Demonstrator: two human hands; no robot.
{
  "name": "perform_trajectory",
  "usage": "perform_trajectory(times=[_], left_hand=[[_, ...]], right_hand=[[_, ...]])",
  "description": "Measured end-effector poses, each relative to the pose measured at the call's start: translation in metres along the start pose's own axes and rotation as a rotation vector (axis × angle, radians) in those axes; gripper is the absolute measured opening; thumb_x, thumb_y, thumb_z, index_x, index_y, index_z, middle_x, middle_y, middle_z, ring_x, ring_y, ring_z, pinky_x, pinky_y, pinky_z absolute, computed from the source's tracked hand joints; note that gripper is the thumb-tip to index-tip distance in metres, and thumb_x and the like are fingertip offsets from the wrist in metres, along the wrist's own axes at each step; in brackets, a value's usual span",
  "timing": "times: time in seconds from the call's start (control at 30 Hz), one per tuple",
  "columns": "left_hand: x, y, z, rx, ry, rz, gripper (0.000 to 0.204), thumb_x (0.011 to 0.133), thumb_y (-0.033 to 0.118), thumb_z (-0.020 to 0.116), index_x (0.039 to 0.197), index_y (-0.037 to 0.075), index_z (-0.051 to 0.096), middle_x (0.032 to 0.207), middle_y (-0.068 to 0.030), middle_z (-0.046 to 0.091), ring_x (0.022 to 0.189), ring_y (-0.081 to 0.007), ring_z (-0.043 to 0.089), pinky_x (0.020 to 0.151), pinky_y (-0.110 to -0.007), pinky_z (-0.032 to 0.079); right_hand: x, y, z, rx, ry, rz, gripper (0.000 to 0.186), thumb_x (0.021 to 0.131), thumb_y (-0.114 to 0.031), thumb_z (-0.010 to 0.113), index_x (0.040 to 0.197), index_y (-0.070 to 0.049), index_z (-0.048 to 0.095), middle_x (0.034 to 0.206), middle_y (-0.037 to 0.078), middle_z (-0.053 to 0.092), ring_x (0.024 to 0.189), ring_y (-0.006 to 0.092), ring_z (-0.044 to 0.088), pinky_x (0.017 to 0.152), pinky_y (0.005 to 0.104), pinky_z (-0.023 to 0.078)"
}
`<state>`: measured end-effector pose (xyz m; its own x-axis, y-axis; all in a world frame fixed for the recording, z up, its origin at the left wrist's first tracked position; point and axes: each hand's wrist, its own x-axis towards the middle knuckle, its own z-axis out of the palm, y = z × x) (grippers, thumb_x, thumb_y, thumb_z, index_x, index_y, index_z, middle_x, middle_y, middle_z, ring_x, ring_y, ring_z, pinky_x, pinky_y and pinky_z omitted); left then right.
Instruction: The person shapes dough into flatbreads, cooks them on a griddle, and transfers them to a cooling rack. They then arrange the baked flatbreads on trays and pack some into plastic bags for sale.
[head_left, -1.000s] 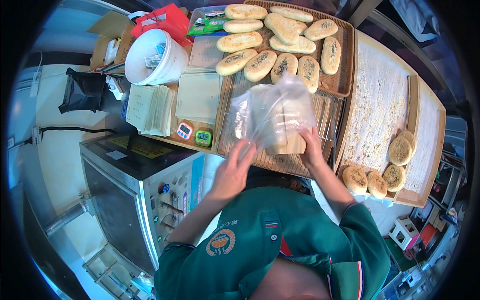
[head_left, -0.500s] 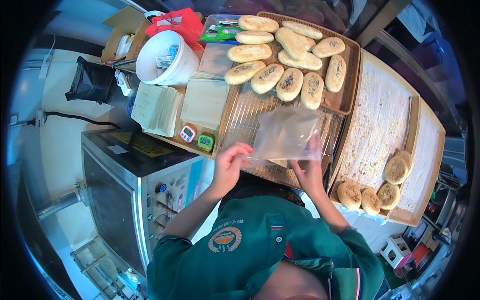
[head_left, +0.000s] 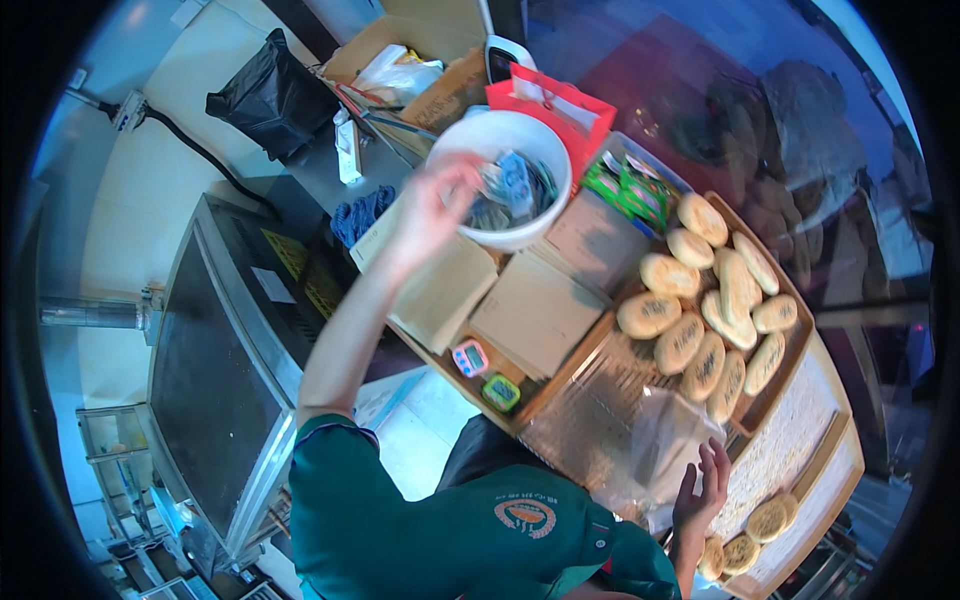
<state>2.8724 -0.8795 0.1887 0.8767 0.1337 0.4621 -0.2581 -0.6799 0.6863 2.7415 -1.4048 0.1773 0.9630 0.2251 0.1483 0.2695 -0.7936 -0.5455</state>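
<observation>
A wire rack (head_left: 572,402) is seen on the counter. The left hand (head_left: 432,212) is blurred at the white bucket (head_left: 520,135); its grip cannot be told. The right hand (head_left: 702,498), fingers parted, is placed beside the clear bag (head_left: 668,438), seen near the breads (head_left: 704,366).

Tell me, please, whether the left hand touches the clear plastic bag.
Apart. The head view shows the left hand by the white bucket, the clear plastic bag lower right, a paper stack between.
</observation>
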Motion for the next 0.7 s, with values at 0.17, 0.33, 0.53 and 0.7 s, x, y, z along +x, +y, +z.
perform_trajectory(times=[0.17,0.33,0.53,0.7], left_hand=[[0.123,-0.14,-0.087,0.367,0.342,-0.141,0.021,0.093,0.024,0.064,0.099,0.004,0.068,0.094,-0.0134,0.071,0.08,-0.0269,0.07,0.078,-0.036,0.054],[0.188,-0.264,-0.102,0.6,-0.03,-0.337,0.025,0.092,0.03,0.066,0.104,0.009,0.071,0.092,-0.0109,0.073,0.078,-0.0234,0.069,0.073,-0.035,0.054],[0.243,-0.324,-0.056,0.387,-0.611,-0.4,0.029,0.094,0.022,0.061,0.11,-0.001,0.069,0.1,-0.0105,0.071,0.093,-0.0161,0.065,0.085,-0.03,0.049],[0.261,-0.301,-0.035,0.462,-0.646,-0.315,0.028,0.093,0.012,0.057,0.114,-0.005,0.064,0.098,-0.0106,0.07,0.094,-0.0151,0.064,0.086,-0.031,0.049]], right_hand=[[0.052,-0.032,0.026,-0.102,-0.16,-0.015,0.034,0.082,0.004,0.063,0.115,-0.001,0.065,0.118,0.02,0.064,0.104,0.0375,0.065,0.087,0.0416,0.053],[0.093,-0.046,0.05,-0.123,-0.172,-0.008,0.03,0.083,0.002,0.063,0.113,-0.002,0.066,0.115,0.02,0.065,0.103,0.0381,0.065,0.087,0.0424,0.053],[0.127,-0.05,0.06,-0.17,-0.212,0.016,0.031,0.08,0.003,0.065,0.11,-0.004,0.068,0.112,0.018,0.067,0.099,0.0375,0.066,0.085,0.0423,0.054],[0.141,-0.051,0.06,-0.213,-0.217,-0.029,0.032,0.074,0.004,0.069,0.105,-0.003,0.067,0.106,0.014,0.068,0.086,0.0321,0.067,0.072,0.0386,0.055]])
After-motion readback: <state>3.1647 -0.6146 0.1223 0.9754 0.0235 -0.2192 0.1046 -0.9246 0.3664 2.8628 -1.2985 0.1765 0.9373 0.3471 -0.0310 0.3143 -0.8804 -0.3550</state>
